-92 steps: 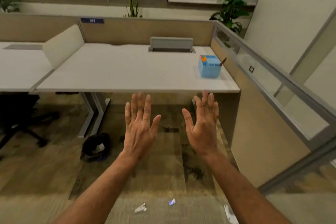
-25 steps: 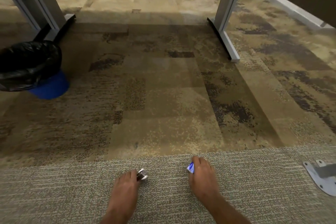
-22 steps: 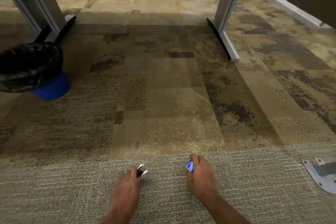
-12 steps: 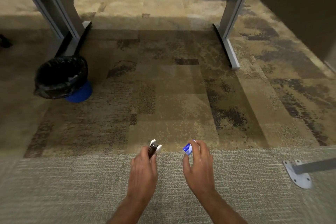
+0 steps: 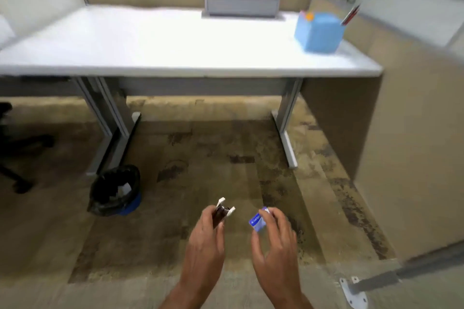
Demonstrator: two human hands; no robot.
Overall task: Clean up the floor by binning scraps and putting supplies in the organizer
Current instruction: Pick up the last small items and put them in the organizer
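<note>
The left hand [image 5: 206, 241] grips a small dark clip [image 5: 223, 211] with 2 white tabs, fingers and thumb curled round it, above the carpet. Just beside it, the right hand [image 5: 276, 248] pinches a small blue item [image 5: 256, 223] at its fingertips. The black-lined bin [image 5: 114, 192] stands on the floor to the left; the blue organizer [image 5: 319, 32] sits at the right of the worktop [image 5: 175, 45].
</note>
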